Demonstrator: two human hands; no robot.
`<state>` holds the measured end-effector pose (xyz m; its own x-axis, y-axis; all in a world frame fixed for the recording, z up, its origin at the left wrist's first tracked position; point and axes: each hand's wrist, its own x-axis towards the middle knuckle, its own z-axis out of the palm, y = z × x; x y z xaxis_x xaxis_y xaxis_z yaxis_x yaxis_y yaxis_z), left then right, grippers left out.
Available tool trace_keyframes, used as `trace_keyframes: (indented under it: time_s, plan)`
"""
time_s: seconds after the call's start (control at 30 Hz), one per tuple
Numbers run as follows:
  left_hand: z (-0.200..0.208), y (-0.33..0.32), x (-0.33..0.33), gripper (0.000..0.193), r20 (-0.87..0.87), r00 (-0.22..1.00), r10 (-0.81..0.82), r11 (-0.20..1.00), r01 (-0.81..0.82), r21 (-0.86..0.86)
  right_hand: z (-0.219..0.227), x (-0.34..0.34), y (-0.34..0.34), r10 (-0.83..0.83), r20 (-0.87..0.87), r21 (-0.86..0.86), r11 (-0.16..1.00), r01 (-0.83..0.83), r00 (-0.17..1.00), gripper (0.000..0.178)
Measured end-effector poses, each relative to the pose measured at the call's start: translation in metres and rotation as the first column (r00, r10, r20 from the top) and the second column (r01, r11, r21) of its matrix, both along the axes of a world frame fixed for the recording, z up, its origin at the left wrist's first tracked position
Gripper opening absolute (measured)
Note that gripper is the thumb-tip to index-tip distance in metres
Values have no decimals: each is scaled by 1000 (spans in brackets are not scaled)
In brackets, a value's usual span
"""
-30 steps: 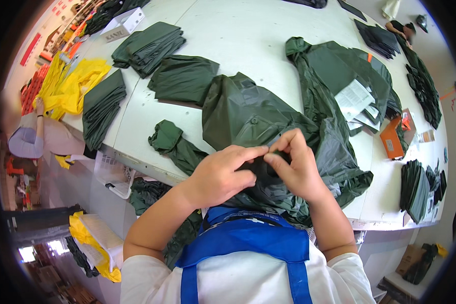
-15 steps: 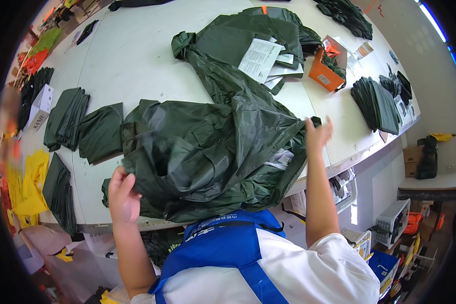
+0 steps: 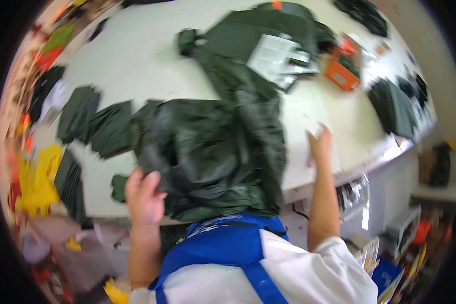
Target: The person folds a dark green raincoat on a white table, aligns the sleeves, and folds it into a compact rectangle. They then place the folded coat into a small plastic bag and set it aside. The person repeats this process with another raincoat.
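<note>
A large dark green garment [image 3: 202,147] of thin, shiny fabric lies crumpled in front of me, one sleeve stretching toward the far side of the table. At its near left edge is my left hand [image 3: 146,195], blurred, with curled fingers that appear to pinch the fabric. My right hand [image 3: 319,144] hovers over the table beyond the garment's right side. Its fingers are apart and hold nothing. Past the sleeve lies a pile of dark green fabric [image 3: 238,35] with white printed sheets [image 3: 271,55] on it.
Folded dark green bundles [image 3: 78,114] lie to the left, near yellow fabric [image 3: 39,177]. An orange box [image 3: 341,76] with small items stands at the back right, and a folded green stack [image 3: 392,109] sits by the right table edge [image 3: 359,164].
My right hand has let go of the garment's right side, which has dropped inward to the left. A white label on that side no longer shows. The view has shifted slightly and blurred.
</note>
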<state>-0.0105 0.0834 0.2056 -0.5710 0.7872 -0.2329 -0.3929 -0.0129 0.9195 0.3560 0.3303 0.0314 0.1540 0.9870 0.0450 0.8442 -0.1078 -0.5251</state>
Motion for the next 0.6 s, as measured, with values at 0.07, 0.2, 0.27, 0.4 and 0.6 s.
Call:
trace_keyframes:
  time_s: [0.07,0.2,0.27,0.4,0.6]
  plan:
    - [3,8,3,22,-30,999,-42,999,43,24,-28,40,-16,67,283,-266,964,11,957,66]
    - [13,21,12,12,-60,997,-47,995,52,90,-62,70,-23,140,290,-75,990,-124,947,30]
    - [15,16,12,10,-167,983,-74,992,90,93,-55,64,-9,13,-218,-51,998,-25,976,19]
    - [10,12,17,14,-297,953,-56,991,88,96,95,-67,-26,308,-656,183,951,-251,689,29]
    - [12,9,17,14,-633,774,6,998,32,48,208,-198,-102,903,-385,361,336,-870,189,37]
